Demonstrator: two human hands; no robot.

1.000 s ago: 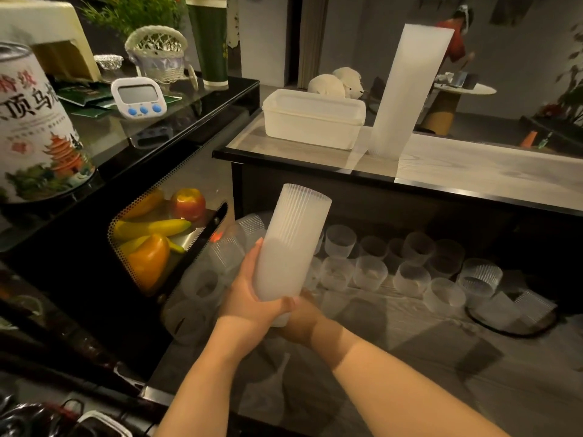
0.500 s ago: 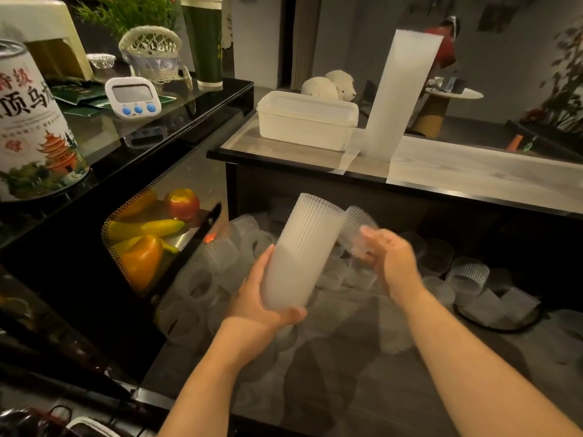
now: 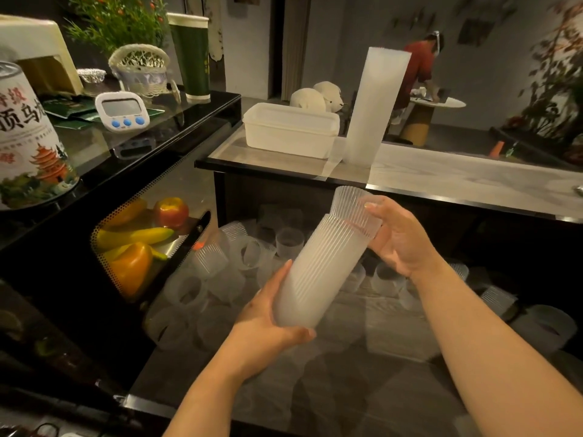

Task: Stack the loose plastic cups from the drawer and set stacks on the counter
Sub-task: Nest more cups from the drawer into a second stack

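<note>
My left hand (image 3: 268, 323) grips the base of a stack of ribbed translucent cups (image 3: 315, 272), tilted toward the upper right over the open drawer (image 3: 362, 373). My right hand (image 3: 397, 238) holds a single ribbed cup (image 3: 353, 206) pushed partway into the stack's open top end. Several loose cups (image 3: 220, 279) lie scattered across the drawer floor, some upright, some on their sides. A tall finished stack (image 3: 375, 105) stands upright on the counter (image 3: 441, 181) beyond the drawer.
A white lidded plastic box (image 3: 290, 129) sits on the counter left of the tall stack. To the left, a black shelf holds a timer (image 3: 123, 111), a tea tin (image 3: 28, 143) and a mesh tray of fruit (image 3: 138, 241). A person works at a far table (image 3: 438, 104).
My right hand picked a loose cup from the drawer and brought it up onto the top of the stack. The stack in my left hand has tilted further to the right.
</note>
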